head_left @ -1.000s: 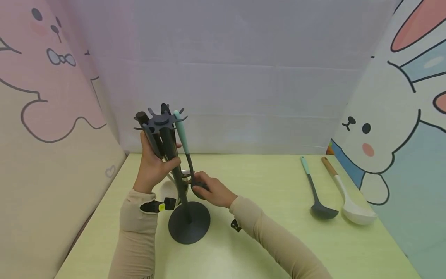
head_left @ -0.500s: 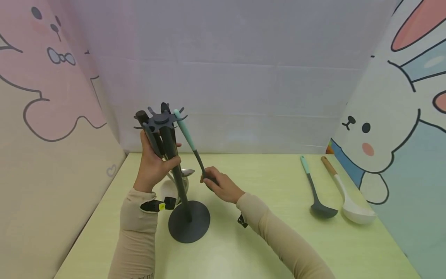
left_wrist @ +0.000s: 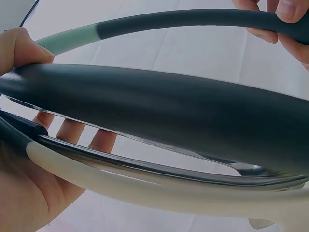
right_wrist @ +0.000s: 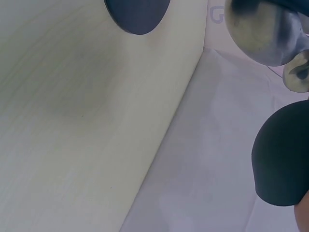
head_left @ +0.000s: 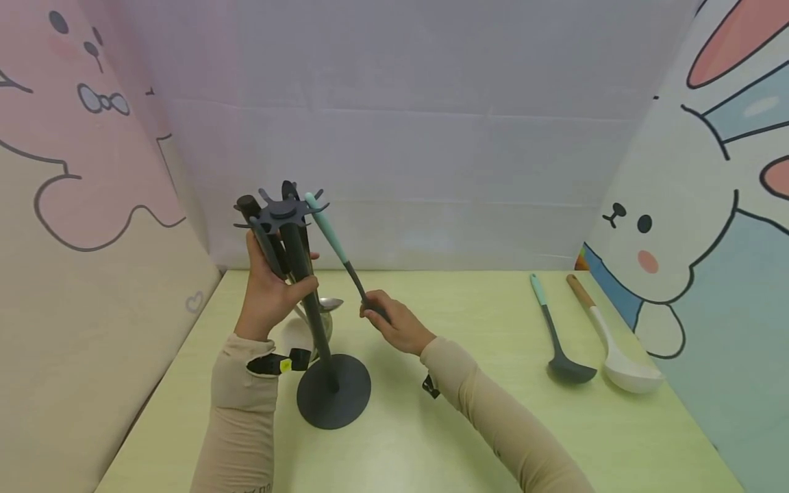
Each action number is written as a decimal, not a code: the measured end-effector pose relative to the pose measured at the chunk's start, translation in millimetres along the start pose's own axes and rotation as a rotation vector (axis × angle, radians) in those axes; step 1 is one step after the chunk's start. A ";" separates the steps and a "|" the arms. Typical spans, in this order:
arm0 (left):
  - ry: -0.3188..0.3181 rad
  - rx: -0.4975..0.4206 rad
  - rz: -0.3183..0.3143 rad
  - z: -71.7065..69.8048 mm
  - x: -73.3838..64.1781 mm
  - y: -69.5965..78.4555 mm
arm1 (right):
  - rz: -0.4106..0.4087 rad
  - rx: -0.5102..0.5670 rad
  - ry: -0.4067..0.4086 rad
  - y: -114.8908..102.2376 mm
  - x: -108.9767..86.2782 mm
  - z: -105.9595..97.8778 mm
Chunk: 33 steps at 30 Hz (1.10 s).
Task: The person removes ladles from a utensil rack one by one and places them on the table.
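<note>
In the head view, my left hand (head_left: pixel 268 298) grips the upper post of a dark utensil stand (head_left: pixel 317 329), below its hooked top. The left wrist view shows my thumb by the post (left_wrist: pixel 159 116) and fingers behind hanging utensils. My right hand (head_left: pixel 397 325) pinches a ladle (head_left: pixel 329 236) low down, beside its dark head. That ladle slants, its mint-green handle tip up against a hook on the stand's right side; whether it is hooked cannot be told. A dark rounded head (right_wrist: pixel 280 154) shows at the right wrist view's edge.
Steel (head_left: pixel 329 304) and whitish (head_left: pixel 298 335) utensil heads hang behind the post. The stand's round base (head_left: pixel 333 394) rests on the pale green table (head_left: pixel 462 411). At right lie a green-handled dark ladle (head_left: pixel 564 366) and a wooden-handled white one (head_left: pixel 629 373). Fabric walls surround the table.
My right hand has swung the ladle's lower end outward to the right and slightly up, so the ladle slants more. The left hand and stand have stayed put.
</note>
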State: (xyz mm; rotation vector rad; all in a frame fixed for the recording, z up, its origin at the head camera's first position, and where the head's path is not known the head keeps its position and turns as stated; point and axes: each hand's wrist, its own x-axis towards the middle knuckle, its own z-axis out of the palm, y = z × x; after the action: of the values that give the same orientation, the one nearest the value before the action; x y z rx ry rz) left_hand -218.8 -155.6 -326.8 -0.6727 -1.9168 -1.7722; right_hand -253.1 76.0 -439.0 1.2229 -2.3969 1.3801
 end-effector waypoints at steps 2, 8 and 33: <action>0.002 0.001 -0.003 -0.2 0.1 -0.1 | 0.002 -0.017 0.010 -0.2 0.1 -0.6; -0.001 -0.004 0.003 -0.7 1.1 -0.5 | -0.026 -0.044 0.036 1.4 1.1 -2.7; 0.006 -0.049 0.017 0.6 2.1 -2.4 | 0.052 -0.057 0.143 8.7 -3.3 -15.0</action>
State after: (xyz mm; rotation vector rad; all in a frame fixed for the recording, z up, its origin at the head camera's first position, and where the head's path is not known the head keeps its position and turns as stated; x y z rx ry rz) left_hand -221.8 -155.0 -327.4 -0.6978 -1.8637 -1.8133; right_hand -261.0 91.7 -437.6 1.0190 -2.3685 1.3534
